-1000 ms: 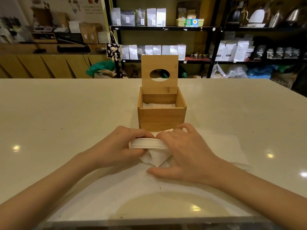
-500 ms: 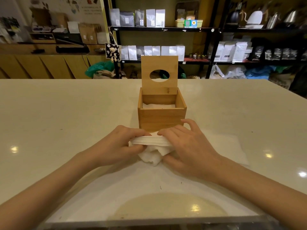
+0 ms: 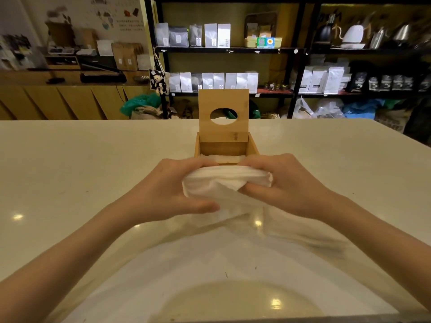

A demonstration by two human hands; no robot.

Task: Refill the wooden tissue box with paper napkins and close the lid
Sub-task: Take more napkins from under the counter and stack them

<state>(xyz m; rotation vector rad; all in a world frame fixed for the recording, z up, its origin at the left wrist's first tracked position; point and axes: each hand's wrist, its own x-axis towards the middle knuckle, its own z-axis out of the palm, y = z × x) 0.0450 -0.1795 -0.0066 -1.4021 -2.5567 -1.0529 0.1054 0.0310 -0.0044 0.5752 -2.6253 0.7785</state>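
Observation:
A folded stack of white paper napkins [image 3: 227,177] is held in the air between both hands, just in front of the wooden tissue box [image 3: 253,148]. My left hand [image 3: 172,190] grips the stack's left end and my right hand [image 3: 286,183] grips its right end. A loose napkin layer droops from the stack's underside. The box's lid [image 3: 224,103], with an oval hole, stands upright at the back. Some white napkins [image 3: 221,157] lie inside the box. My hands hide the box's front wall.
The box stands on a wide cream table [image 3: 70,171]. A thin white sheet [image 3: 303,238] lies blurred on the table under my right forearm. Dark shelves [image 3: 233,50] with bags and kettles stand behind the table's far edge.
Both hands have lifted the napkin stack off the table and up toward the box's front edge. The stack is now spread wider between my hands.

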